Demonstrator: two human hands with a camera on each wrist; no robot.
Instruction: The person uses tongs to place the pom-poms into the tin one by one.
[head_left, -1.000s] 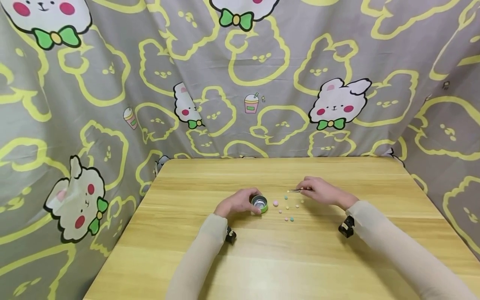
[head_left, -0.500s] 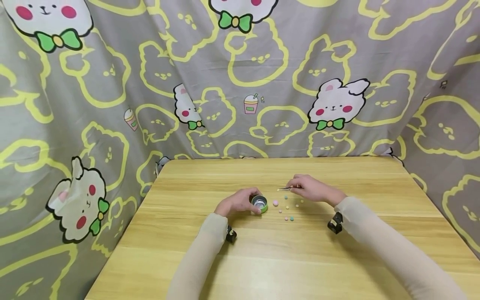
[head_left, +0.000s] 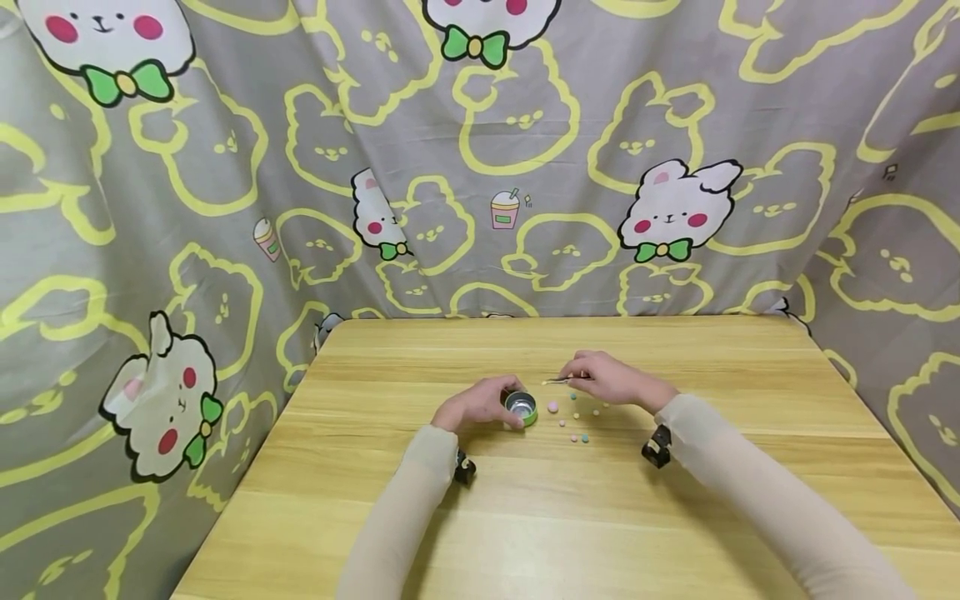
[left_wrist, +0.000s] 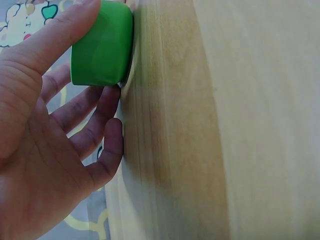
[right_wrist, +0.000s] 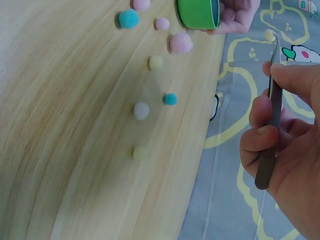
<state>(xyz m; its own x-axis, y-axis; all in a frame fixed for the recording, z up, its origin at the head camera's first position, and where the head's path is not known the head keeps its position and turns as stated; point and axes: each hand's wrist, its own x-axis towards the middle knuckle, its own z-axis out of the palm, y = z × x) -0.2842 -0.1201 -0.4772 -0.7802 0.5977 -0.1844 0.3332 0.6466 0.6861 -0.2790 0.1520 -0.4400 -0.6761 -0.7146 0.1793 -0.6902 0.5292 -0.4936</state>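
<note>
While the right hand (right_wrist: pixel 280 145) kept its fingers (right_wrist: pixel 260 137) pinched round the tweezers (right_wrist: pixel 269 115), I could see a pale yellow pompom (right_wrist: pixel 270 34) caught at their tip, held in the air just beside the green tin (head_left: pixel 521 407) and not yet over its mouth. The left hand (head_left: pixel 474 406) had its thumb and fingers curled about that tin, steadying it on the bench (head_left: pixel 525 517). From my remote seat I judged the sorting to be at an early stage: the tin's inside looked bare and shiny in the head view (though I could not see all of its floor), and seven or so pompoms, the large pink one (right_wrist: pixel 181 43) nearest the tin, lay loose on the bench just to its right. The cartoon-rabbit cloth (head_left: pixel 225 167) hung behind.
</note>
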